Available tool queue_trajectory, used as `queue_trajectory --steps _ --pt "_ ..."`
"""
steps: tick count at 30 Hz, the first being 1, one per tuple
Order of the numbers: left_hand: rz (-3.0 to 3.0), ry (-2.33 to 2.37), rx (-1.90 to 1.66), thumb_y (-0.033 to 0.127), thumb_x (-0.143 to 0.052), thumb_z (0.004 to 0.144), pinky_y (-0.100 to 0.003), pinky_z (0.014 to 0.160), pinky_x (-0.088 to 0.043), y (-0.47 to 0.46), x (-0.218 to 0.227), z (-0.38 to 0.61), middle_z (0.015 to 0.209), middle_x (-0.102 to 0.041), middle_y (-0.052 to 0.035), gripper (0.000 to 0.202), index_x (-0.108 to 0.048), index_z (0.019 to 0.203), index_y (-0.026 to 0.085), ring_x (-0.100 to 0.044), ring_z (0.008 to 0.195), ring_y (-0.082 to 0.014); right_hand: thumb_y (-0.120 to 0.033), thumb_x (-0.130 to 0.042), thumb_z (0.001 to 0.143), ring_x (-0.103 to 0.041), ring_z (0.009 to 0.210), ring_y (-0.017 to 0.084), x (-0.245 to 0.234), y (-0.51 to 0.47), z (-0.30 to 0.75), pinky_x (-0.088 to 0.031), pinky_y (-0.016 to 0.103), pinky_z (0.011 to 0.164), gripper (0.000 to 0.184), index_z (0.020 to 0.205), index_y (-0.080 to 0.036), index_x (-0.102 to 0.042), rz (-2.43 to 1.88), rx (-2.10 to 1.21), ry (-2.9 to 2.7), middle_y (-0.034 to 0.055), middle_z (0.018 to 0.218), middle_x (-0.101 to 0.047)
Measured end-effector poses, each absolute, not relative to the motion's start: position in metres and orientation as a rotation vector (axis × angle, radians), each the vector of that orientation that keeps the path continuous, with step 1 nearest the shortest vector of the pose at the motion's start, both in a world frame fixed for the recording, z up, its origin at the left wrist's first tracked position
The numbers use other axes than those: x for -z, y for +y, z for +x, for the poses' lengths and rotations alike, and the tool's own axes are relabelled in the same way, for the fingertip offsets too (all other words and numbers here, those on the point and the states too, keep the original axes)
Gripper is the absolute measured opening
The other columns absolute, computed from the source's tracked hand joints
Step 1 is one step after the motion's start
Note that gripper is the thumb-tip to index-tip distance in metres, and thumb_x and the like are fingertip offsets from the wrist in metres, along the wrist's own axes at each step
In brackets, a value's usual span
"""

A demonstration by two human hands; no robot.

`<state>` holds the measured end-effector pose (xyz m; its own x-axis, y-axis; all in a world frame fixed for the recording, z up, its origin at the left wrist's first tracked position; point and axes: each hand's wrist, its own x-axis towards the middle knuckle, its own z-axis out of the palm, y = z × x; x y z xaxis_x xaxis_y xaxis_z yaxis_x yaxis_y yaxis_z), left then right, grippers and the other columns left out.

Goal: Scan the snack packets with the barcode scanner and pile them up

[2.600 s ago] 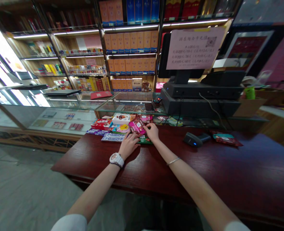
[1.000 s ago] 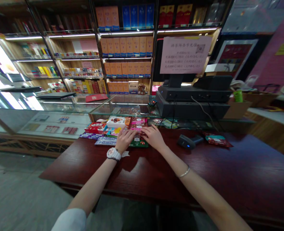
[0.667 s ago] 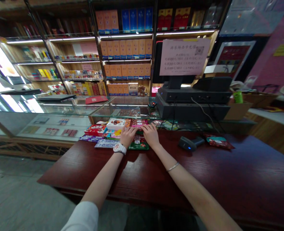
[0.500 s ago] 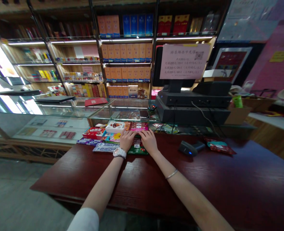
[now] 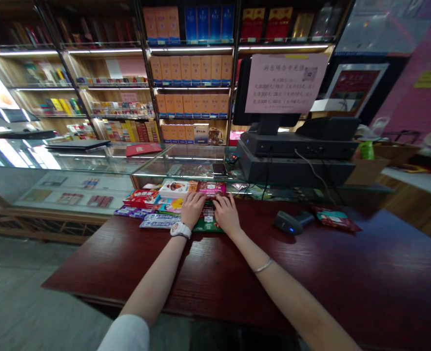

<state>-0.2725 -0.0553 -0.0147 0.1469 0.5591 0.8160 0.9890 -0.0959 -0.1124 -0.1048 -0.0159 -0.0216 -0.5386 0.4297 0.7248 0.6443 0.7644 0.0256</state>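
Note:
At the far edge of the wooden desk, my left hand (image 5: 193, 209) and my right hand (image 5: 227, 214) are close together, fingers curled over a dark brown snack packet (image 5: 208, 208). Their fingertips meet its upper edge, and the grip is partly hidden. A green packet (image 5: 206, 224) lies just below, partly under the brown one. Beyond the fingers is a magenta packet (image 5: 211, 187). Left of my left hand lie a white box with a brown picture (image 5: 174, 188), a yellow and blue packet (image 5: 169, 205), red packets (image 5: 141, 198), purple bars (image 5: 133, 212) and silver-blue bars (image 5: 159, 221).
A barcode scanner (image 5: 290, 222) and a red and teal packet (image 5: 335, 219) lie on the desk (image 5: 266, 302) to the right. Behind stand a glass display counter (image 5: 186, 161) with a phone (image 5: 220, 169) and a cash register (image 5: 296, 151) bearing a paper sign (image 5: 284, 83).
The camera view has shifted slightly, with the shelves higher in the picture. Both hands stay at the brown packet, with their fingers slightly rearranged on its upper edge.

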Motion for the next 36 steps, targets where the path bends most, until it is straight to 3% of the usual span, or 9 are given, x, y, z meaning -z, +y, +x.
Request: queue_trajectory --steps 5,12,24,30,36 --pt "-1.725 -1.558 0.75 0.02 -0.053 0.093 -0.041 0.101 -0.044 -0.059 0.014 -0.272 0.107 -0.072 -0.0058 0.025 -0.07 0.111 0.025 -0.063 0.098 -0.0229 -0.013 -0.05 0.087 -0.049 0.125 0.026 0.022 -0.017 -0.102 -0.021 0.051 0.121 0.04 0.125 -0.011 -0.062 -0.847 0.328 -2.256 0.0141 0.13 -0.06" --pt "-1.806 -1.615 0.739 0.021 -0.052 0.093 -0.045 0.104 -0.043 -0.071 0.011 -0.266 0.105 -0.074 -0.0055 0.025 -0.072 0.107 0.026 -0.064 0.098 -0.0239 -0.013 -0.05 0.086 -0.048 0.126 0.026 0.018 -0.022 -0.102 -0.019 0.051 0.121 0.043 0.128 -0.012 -0.06 -0.866 0.295 -2.269 0.0136 0.134 -0.058" --pt "-1.905 -1.713 0.701 0.007 -0.042 0.088 -0.045 0.114 -0.039 -0.069 0.01 -0.27 0.132 -0.064 -0.0078 0.046 -0.063 0.126 0.019 -0.065 0.112 -0.0218 -0.014 -0.05 0.085 -0.043 0.135 0.03 0.021 -0.023 -0.103 -0.02 0.054 0.119 0.052 0.137 -0.012 -0.054 -0.91 0.297 -2.271 0.0115 0.147 -0.05" --pt "-1.875 -1.754 0.728 0.016 -0.046 0.09 -0.058 0.118 -0.029 -0.072 0.013 -0.262 0.137 -0.061 -0.0061 0.047 -0.056 0.136 0.022 -0.05 0.133 -0.0285 -0.019 -0.048 0.09 -0.04 0.138 0.032 0.024 -0.021 -0.104 -0.02 0.055 0.119 0.054 0.144 -0.015 -0.047 -0.941 0.298 -2.241 0.0077 0.15 -0.047" --pt "-1.869 -1.779 0.752 0.026 -0.046 0.094 -0.059 0.118 -0.027 -0.073 0.014 -0.255 0.142 -0.056 -0.0058 0.047 -0.052 0.14 0.023 -0.044 0.138 -0.0302 -0.022 -0.045 0.093 -0.036 0.141 0.032 0.025 -0.021 -0.104 -0.019 0.055 0.119 0.054 0.146 -0.015 -0.044 -0.956 0.3 -2.252 0.0078 0.153 -0.043"
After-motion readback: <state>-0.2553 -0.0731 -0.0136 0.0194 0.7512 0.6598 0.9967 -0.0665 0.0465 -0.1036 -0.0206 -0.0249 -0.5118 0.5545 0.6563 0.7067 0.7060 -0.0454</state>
